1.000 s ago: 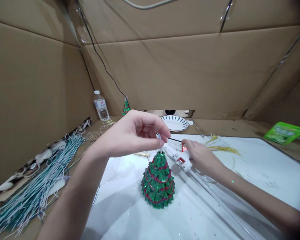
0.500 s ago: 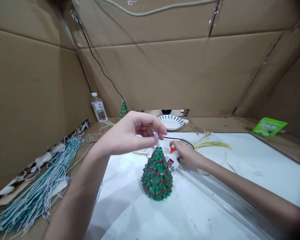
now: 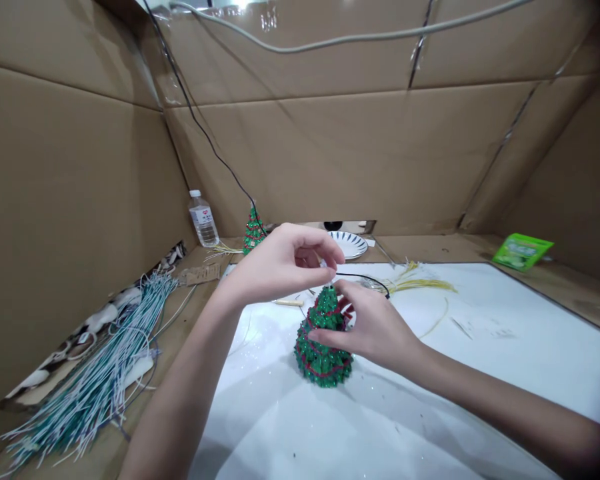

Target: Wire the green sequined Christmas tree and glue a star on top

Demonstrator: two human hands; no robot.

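A green glittery tree [image 3: 325,360] with red garland stands upright on the white table surface [image 3: 290,433]. Above its tip, my left hand [image 3: 293,263] pinches a small clear piece [image 3: 323,264] between thumb and fingertips. My right hand [image 3: 375,327] is around the upper right side of the tree, thumb across the front and fingers curled by the top. Part of the tree is hidden behind that hand.
Bundled green and white wires [image 3: 100,367] lie at the left. A bottle [image 3: 203,220], a second small tree [image 3: 253,233], a striped plate [image 3: 349,245], yellow wires [image 3: 420,285] and a green packet [image 3: 523,252] are farther back. Cardboard walls [image 3: 300,160] surround the table.
My right hand has let go of the white and orange tool and moved left onto the tree. My left hand keeps its pinch above the tip. The view has shifted slightly.
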